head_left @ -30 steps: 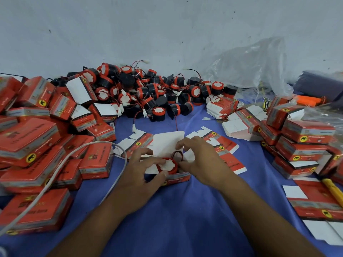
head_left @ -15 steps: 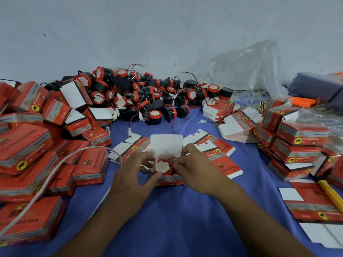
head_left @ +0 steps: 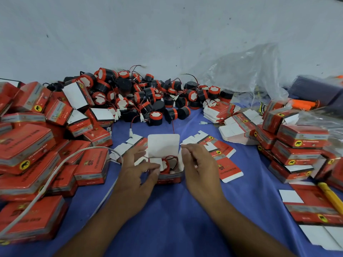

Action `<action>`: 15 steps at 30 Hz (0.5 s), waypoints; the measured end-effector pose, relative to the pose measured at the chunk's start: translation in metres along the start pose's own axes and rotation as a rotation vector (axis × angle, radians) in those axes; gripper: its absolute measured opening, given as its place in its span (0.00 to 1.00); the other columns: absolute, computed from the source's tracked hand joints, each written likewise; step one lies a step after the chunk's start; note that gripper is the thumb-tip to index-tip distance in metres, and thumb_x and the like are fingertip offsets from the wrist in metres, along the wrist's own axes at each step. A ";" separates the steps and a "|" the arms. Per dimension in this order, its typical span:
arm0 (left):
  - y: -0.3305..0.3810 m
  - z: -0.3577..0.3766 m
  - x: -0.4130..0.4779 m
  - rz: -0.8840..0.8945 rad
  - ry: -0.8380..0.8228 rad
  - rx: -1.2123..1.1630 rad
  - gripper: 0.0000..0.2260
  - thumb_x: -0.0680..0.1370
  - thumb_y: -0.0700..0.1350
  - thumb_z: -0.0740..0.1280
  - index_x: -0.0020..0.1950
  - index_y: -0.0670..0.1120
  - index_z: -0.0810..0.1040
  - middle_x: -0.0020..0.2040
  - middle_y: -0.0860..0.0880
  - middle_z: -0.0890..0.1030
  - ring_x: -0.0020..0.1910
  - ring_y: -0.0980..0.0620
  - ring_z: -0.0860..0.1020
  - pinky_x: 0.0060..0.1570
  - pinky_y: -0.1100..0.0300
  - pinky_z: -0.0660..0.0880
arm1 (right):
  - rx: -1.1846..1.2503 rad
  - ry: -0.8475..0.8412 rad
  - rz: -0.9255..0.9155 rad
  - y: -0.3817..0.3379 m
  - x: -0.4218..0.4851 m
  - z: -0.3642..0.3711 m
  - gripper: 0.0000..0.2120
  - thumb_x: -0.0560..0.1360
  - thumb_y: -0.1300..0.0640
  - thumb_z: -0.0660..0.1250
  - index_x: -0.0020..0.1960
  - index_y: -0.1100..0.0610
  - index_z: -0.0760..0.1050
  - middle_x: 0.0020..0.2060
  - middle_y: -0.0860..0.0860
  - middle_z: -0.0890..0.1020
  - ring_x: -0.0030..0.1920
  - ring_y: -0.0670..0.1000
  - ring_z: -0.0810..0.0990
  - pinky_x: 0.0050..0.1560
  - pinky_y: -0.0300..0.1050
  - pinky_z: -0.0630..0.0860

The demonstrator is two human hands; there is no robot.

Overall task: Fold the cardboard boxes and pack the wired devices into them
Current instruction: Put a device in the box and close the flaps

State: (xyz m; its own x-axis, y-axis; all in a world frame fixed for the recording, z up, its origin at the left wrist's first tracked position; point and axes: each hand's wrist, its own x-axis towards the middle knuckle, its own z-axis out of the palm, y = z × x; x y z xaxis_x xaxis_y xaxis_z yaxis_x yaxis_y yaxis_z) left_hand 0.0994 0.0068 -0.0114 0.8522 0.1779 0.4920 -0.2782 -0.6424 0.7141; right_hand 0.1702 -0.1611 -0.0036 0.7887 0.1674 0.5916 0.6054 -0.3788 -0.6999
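A small red cardboard box (head_left: 169, 178) stands open on the blue cloth, its white lid (head_left: 163, 145) upright at the back. Inside lies a red wired device (head_left: 165, 166), its red and black wire coiled beside it. My left hand (head_left: 137, 164) grips the box's left side, its thumb pressing the left flap (head_left: 155, 160) down over the device. At the box's right side is my right hand (head_left: 197, 164), its loosely curled fingertips touching the right flap (head_left: 181, 162). A heap of wired devices (head_left: 144, 97) lies behind.
Closed red boxes (head_left: 27, 145) pile up on the left and stack on the right (head_left: 297, 143). Flat unfolded boxes (head_left: 220, 151) lie around the open one and at the right front (head_left: 315, 210). A white cable (head_left: 55, 169) crosses the left pile. A plastic bag (head_left: 241, 75) lies behind.
Both hands have come off the device, which now sits lower in the box. My left thumb has folded the left flap over it; my right hand has drawn back to the right flap.
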 end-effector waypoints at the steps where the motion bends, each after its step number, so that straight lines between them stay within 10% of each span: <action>1: 0.000 0.000 0.001 0.005 -0.005 -0.012 0.09 0.77 0.39 0.71 0.51 0.53 0.84 0.68 0.55 0.68 0.66 0.72 0.65 0.61 0.81 0.59 | 0.030 -0.007 0.021 0.003 0.001 0.001 0.09 0.83 0.53 0.61 0.54 0.53 0.80 0.49 0.41 0.81 0.52 0.42 0.79 0.50 0.33 0.74; 8: -0.006 -0.005 0.003 -0.036 -0.012 -0.044 0.13 0.76 0.38 0.72 0.47 0.59 0.82 0.62 0.63 0.71 0.60 0.77 0.67 0.55 0.83 0.61 | 0.209 -0.197 0.273 0.016 0.004 0.003 0.16 0.78 0.70 0.64 0.58 0.52 0.76 0.59 0.52 0.78 0.54 0.46 0.80 0.53 0.47 0.80; 15: -0.010 -0.005 0.004 -0.011 -0.026 -0.021 0.07 0.77 0.43 0.71 0.51 0.53 0.86 0.60 0.63 0.73 0.61 0.68 0.71 0.58 0.75 0.66 | 0.289 -0.342 0.145 0.010 0.002 0.005 0.08 0.79 0.62 0.69 0.47 0.52 0.83 0.61 0.44 0.76 0.58 0.36 0.77 0.51 0.28 0.73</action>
State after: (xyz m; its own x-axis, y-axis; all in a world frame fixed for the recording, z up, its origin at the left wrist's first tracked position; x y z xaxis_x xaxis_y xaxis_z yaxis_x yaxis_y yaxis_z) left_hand 0.1038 0.0172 -0.0139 0.8666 0.1649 0.4710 -0.2777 -0.6248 0.7298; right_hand 0.1779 -0.1600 -0.0113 0.8277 0.4404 0.3479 0.4534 -0.1594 -0.8769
